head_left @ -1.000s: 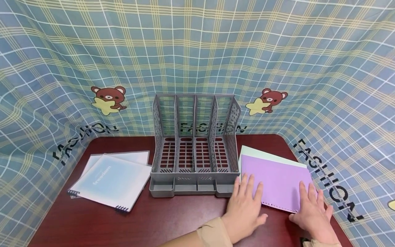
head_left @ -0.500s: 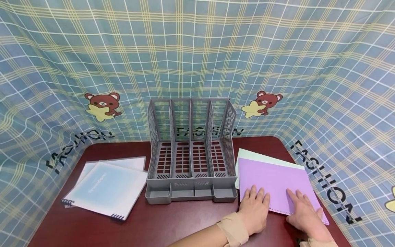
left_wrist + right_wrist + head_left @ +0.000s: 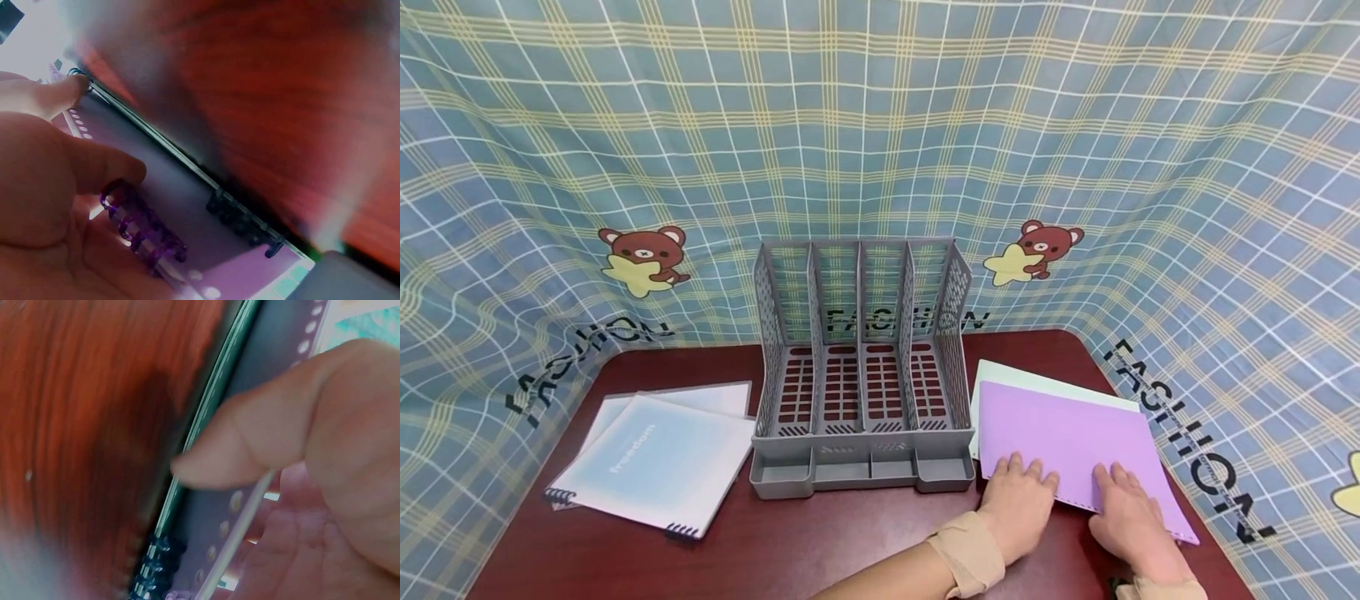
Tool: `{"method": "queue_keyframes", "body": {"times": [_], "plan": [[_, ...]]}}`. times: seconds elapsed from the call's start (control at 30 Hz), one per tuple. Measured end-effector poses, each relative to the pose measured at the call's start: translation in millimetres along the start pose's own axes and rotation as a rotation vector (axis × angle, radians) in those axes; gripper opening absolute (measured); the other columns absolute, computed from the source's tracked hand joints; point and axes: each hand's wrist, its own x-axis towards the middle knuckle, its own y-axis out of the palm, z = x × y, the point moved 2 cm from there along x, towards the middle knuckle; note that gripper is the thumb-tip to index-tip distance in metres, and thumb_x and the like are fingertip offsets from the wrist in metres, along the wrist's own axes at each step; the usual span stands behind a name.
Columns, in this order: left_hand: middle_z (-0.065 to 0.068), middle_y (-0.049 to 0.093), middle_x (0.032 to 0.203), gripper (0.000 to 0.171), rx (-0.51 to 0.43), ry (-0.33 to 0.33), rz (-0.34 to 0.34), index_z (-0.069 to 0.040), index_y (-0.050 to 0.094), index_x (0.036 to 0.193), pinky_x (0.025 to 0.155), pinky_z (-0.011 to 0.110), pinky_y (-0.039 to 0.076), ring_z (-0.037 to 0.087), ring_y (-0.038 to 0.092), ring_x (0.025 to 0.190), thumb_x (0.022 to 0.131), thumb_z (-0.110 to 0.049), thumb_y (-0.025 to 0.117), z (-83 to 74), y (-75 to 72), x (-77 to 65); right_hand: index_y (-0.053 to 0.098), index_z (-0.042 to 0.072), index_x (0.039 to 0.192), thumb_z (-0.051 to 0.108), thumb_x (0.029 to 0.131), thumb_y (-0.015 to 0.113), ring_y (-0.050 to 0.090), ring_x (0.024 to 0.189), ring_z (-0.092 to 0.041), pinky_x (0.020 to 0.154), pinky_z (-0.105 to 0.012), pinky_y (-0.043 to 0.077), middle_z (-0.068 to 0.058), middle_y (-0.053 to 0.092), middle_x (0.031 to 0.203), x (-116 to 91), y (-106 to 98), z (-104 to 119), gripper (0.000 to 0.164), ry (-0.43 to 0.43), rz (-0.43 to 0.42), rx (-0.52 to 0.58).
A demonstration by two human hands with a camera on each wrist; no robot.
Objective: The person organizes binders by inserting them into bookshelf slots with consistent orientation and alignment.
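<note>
A purple spiral notebook (image 3: pixel 1067 437) lies over a mint-green notebook (image 3: pixel 1045 379) on the right of the table. My left hand (image 3: pixel 1018 508) grips the purple notebook's front edge near its left end, fingers on the cover. In the left wrist view my thumb sits beside purple binding rings (image 3: pixel 140 225); dark rings (image 3: pixel 244 225) of the notebook below show beyond. My right hand (image 3: pixel 1131 517) holds the same edge farther right. In the right wrist view that thumb reaches beneath the punched edge, close to the green notebook's edge (image 3: pixel 206 409). The fingertips are hidden in both wrist views.
A grey desk organizer (image 3: pixel 861 454) with upright dividers and small front trays stands mid-table, just left of the notebooks. At left, a light-blue "freedom" notebook (image 3: pixel 655 458) overlaps another pale one (image 3: pixel 730 398). Plaid cloth (image 3: pixel 865 125) walls the table's back and sides.
Both hands have come down from above the purple notebook onto its front edge, their fingers curling in. The head view has shifted slightly. Organizer and left notebooks are unmoved.
</note>
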Motion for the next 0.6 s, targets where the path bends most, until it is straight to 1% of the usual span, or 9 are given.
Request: {"method": "queue_keyframes", "body": {"times": [0.07,0.2,0.3,0.4,0.6], "plan": [[-0.006,0.054,0.14,0.061,-0.001,0.0,-0.004,-0.033,0.053,0.141,0.104,0.04,0.042,0.026,0.051,0.127,0.083,-0.042,0.071,0.6,-0.4,0.4,0.041,-0.021,0.135,0.005,0.07,0.063,0.028,0.127,-0.065,0.093,-0.081,0.026,-0.049,0.031,0.138,0.1,0.3,3.4,0.074,-0.014,-0.028,-0.014],[-0.007,0.053,0.141,0.068,-0.016,-0.006,0.012,-0.036,0.052,0.141,0.108,0.039,0.038,0.026,0.049,0.13,0.078,-0.045,0.075,-1.6,-3.6,0.1,0.038,-0.02,0.137,0.005,0.074,0.06,0.028,0.127,-0.064,0.092,-0.081,0.026,-0.048,0.031,0.139,-2.9,2.1,6.0,0.072,-0.005,-0.037,-0.029],[-0.009,0.051,0.141,0.077,-0.024,-0.018,0.027,-0.038,0.05,0.141,0.111,0.039,0.033,0.024,0.045,0.133,0.071,-0.048,0.08,-4.0,-10.3,1.2,0.034,-0.016,0.142,0.004,0.077,0.056,0.026,0.128,-0.064,0.093,-0.082,0.024,-0.047,0.029,0.141,-6.3,2.6,7.3,0.071,0.017,-0.039,-0.022],[-0.01,0.049,0.141,0.078,-0.023,-0.018,0.034,-0.039,0.05,0.139,0.113,0.039,0.028,0.023,0.04,0.135,0.069,-0.051,0.081,-5.3,-20.8,3.7,0.034,-0.012,0.145,0.003,0.08,0.05,0.026,0.129,-0.064,0.093,-0.083,0.021,-0.046,0.028,0.142,-9.9,2.5,10.0,0.069,0.034,-0.074,-0.007],[-0.008,0.046,0.145,0.072,0.016,-0.012,0.044,-0.038,0.05,0.139,0.116,0.039,0.023,0.022,0.036,0.139,0.074,-0.053,0.076,-4.3,-43.7,6.1,0.036,-0.005,0.147,0.001,0.084,0.049,0.03,0.128,-0.062,0.092,-0.082,0.023,-0.043,0.033,0.142,-14.3,1.7,16.3,0.065,0.036,-0.192,0.032]]}}
